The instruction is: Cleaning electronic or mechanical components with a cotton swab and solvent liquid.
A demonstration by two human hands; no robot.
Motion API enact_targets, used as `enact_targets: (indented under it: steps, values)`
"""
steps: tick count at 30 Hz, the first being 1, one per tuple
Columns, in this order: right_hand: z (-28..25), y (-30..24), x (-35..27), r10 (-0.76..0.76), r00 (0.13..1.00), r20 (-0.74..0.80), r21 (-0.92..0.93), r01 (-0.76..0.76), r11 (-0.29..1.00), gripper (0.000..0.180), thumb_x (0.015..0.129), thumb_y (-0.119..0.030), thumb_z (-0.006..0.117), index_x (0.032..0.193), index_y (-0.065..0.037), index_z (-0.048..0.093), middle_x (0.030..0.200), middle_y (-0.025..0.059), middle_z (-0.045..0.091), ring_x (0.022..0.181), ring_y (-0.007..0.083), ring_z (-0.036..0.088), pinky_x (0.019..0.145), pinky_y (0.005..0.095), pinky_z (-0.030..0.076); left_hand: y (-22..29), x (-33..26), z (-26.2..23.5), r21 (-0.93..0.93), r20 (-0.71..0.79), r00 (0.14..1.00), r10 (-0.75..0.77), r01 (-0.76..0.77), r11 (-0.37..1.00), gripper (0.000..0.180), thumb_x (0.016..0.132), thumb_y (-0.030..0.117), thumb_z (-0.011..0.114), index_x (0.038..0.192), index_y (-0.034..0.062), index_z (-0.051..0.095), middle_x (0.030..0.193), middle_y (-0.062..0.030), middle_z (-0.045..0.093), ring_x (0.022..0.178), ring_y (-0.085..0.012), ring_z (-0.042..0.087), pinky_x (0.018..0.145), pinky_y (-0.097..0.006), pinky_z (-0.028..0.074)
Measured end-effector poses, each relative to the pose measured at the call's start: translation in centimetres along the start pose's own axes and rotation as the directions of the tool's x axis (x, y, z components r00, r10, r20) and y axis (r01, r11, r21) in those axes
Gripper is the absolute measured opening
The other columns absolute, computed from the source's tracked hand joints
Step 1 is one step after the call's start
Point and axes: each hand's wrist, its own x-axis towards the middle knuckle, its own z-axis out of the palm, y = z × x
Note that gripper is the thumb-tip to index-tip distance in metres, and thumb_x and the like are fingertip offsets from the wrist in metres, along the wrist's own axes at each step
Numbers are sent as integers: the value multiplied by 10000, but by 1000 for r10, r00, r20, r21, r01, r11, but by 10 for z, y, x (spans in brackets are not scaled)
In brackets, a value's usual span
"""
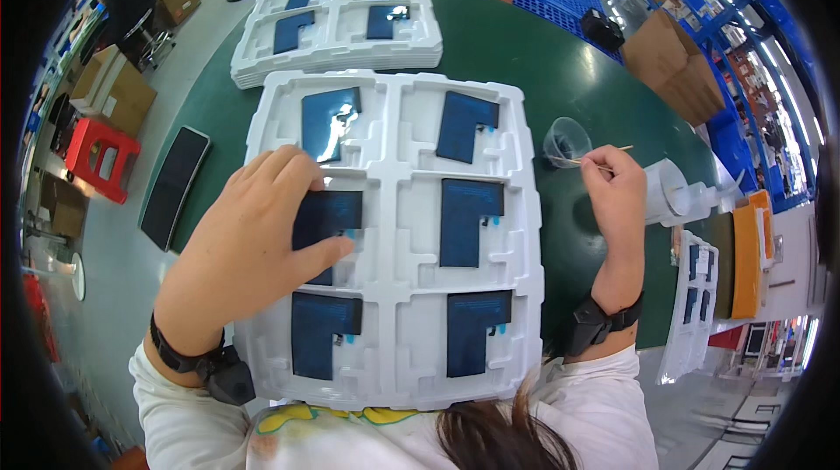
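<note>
Near tray: a white moulded tray point(394, 207) is lying on the green surface point(525, 59) right in front of the person, holding six dark blue L-shaped parts in two columns.
Left hand: the left hand point(262, 234) is resting flat on the tray at about 9 o'clock, fingers spread and slightly curled, covering part of the middle-left blue part point(337, 212); it is clamping nothing.
Right hand: the right hand point(612, 185) is hovering off the tray's 3 o'clock edge, fingers pinched together on a thin wooden stick point(604, 155).
Cup: a small clear cup point(564, 139) is sitting just beside the stick's tip.
Bottle: a white bottle point(678, 194) is lying just past the right hand at 3 o'clock.
Far stack: a stack of white trays point(341, 32) with more blue parts is sitting at 12 o'clock.
</note>
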Motion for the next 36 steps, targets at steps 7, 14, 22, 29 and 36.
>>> enact_targets:
  steps: [7, 14, 22, 29, 36]
  values:
    - [-4, 9, -1, -13, 997, -70, -57, 9, 998, 128, 827, -83, 598, 823, 45, 595, 666, 63, 546, 595, 96, 469, 563, 253, 384, -6, 4, 13, -112, -73, 976, 204, -211, 971, 453, 669, 123, 727, 1059, 49, 510, 1026, -136, 509, 1012, -330, 484, 903, -373, 384]
    - [1, 8, -1, -6, 996, -89, -20, 4, 1000, 143, 846, -96, 600, 828, 45, 590, 644, 13, 503, 589, 70, 402, 542, 241, 340, -5, 3, 18, -80, -107, 974, 202, -210, 974, 408, 686, 201, 718, 1039, 82, 551, 980, -102, 491, 969, -281, 486, 880, -373, 380]
    - [3, 12, 0, 3, 995, -99, 22, 0, 1000, 151, 852, -109, 606, 844, 42, 603, 662, 0, 522, 602, 62, 419, 550, 228, 342, -8, 7, 22, -75, -124, 974, 187, -197, 977, 364, 700, 235, 719, 970, 63, 547, 965, -110, 496, 927, -290, 498, 829, -367, 405]
    - [3, 15, -1, -7, 994, -112, 16, 9, 1000, 144, 848, -107, 613, 851, 37, 610, 681, 7, 542, 619, 67, 449, 565, 222, 359, -12, 1, 18, -187, -112, 978, 174, -192, 963, 321, 740, 159, 667, 1004, 18, 549, 979, -135, 519, 936, -322, 520, 820, -369, 436]
    - [5, 13, 0, -19, 996, -92, 26, 21, 999, 122, 843, -87, 607, 836, 35, 605, 670, 10, 540, 612, 70, 443, 561, 229, 361, -20, 0, 22, -280, -171, 974, 150, -194, 940, 221, 781, 38, 605, 996, -15, 595, 947, -142, 550, 858, -303, 561, 760, -349, 459]
